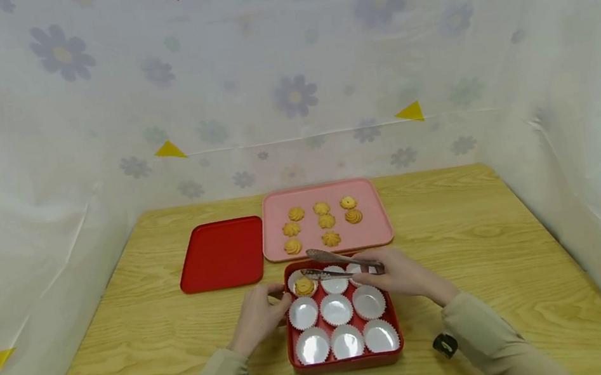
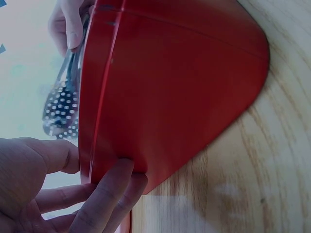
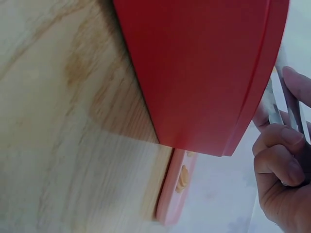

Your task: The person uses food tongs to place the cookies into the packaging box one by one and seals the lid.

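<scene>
A red square box (image 1: 347,365) stands on the table, holding rows of white paper cups (image 1: 336,309). One golden piped cookie (image 1: 304,286) sits in the far left cup. My left hand (image 1: 261,315) grips the box at its far left corner, thumb at the rim and fingers (image 2: 104,194) against the outer wall. Metal tongs (image 1: 339,259) are held in my right hand (image 1: 399,271) above the back row of cups. Their arms are spread apart, tips pointing left near the cookie, with nothing between them. In the left wrist view the tongs' perforated end (image 2: 60,109) shows beyond the box.
Behind the box, a pink tray (image 1: 366,229) carries several more piped cookies (image 1: 326,221). A flat red lid (image 1: 222,256) lies left of it on the wooden table (image 1: 143,338). White flowered sheeting (image 1: 244,112) encloses the back and sides.
</scene>
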The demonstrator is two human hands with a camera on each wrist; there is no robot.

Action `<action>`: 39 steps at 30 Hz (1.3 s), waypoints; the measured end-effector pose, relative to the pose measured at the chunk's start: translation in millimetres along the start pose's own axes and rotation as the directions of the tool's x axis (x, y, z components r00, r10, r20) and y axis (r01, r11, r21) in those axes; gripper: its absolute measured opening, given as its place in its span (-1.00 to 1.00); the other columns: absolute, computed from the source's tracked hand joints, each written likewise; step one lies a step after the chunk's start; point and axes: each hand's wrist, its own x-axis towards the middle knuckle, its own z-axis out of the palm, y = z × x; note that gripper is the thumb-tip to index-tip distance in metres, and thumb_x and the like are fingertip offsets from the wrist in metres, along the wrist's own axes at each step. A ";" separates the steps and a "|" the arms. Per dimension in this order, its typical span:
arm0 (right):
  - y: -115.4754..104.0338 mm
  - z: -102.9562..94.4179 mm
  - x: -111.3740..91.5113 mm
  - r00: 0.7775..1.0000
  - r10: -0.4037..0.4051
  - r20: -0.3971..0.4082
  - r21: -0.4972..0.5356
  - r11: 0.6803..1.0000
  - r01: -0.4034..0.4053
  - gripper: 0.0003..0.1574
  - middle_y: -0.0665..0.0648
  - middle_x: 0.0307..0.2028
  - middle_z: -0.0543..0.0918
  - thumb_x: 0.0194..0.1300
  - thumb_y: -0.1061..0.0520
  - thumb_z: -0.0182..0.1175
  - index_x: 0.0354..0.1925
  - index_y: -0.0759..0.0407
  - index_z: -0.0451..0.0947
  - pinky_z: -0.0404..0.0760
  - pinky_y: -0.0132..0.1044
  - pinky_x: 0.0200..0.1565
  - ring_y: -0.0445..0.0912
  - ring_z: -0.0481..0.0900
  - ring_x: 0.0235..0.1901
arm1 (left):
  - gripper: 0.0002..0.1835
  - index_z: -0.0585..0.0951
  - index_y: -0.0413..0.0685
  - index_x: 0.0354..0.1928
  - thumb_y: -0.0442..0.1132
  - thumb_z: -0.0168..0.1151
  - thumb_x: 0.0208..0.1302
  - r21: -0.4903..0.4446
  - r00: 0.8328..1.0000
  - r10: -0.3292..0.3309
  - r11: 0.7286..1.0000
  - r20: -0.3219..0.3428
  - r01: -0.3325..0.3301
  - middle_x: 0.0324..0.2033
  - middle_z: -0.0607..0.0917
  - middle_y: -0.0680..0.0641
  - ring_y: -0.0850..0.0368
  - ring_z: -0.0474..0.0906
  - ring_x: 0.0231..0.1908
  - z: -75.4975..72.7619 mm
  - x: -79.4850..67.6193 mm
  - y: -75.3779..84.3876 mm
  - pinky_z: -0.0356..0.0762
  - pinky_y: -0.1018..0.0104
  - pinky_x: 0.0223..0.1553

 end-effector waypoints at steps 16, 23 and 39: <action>13.1 0.8 -4.5 0.944 0.163 -0.288 0.022 0.986 -0.163 -0.77 0.02 -0.50 0.50 0.35 0.06 0.31 -0.10 0.14 0.65 0.22 -0.44 -0.57 -0.28 0.17 -0.63 | -0.74 0.73 -0.32 -0.09 -0.34 0.28 0.22 -0.018 1.000 0.006 1.000 0.006 -0.006 -0.23 0.79 -0.15 0.19 0.59 -0.40 -0.7 -1.2 1.4 0.56 0.41 -0.33; 17.2 -1.8 -1.8 0.911 0.211 -0.354 -0.001 0.974 -0.225 -0.73 0.04 -0.59 0.40 0.36 0.08 0.29 -0.09 0.25 0.62 0.16 -0.44 -0.65 -0.26 0.16 -0.67 | -0.73 0.72 -0.33 -0.07 -0.35 0.27 0.23 -0.036 1.000 -0.005 0.999 0.013 0.006 -0.20 0.79 -0.18 0.21 0.60 -0.46 -1.0 -1.3 2.2 0.55 0.44 -0.40; 43.5 -21.4 6.2 0.885 0.316 -0.341 -0.100 0.924 -0.368 -0.69 0.10 -0.58 0.50 0.42 0.03 0.21 -0.26 0.30 0.55 0.27 -0.38 -0.65 -0.19 0.30 -0.68 | -0.77 0.73 -0.30 -0.11 -0.36 0.27 0.23 -0.037 1.000 -0.006 0.999 0.023 0.007 -0.31 0.76 -0.12 0.22 0.59 -0.45 -1.3 -1.6 2.2 0.55 0.45 -0.40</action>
